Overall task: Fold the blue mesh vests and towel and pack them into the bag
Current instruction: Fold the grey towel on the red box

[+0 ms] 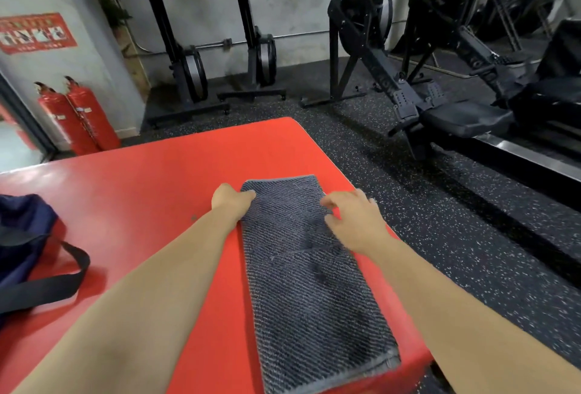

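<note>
– Two hands working? And where's the bag point(22, 236)?
– Well left of the towel point(308, 267), on the same red platform point(141, 179). The left hand point(231, 201) pinches the towel's far left corner. The right hand point(352, 220) is at its far right edge, fingers curled, too blurred to tell if they hold cloth.
– And the fold?
– I'd lift both far corners level and land them squarely on the near hem.

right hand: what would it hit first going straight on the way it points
Likely the towel: the right hand points forward-left, fingers just over its far end, perhaps touching it. Further on is the left hand, holding the far left corner.
</note>
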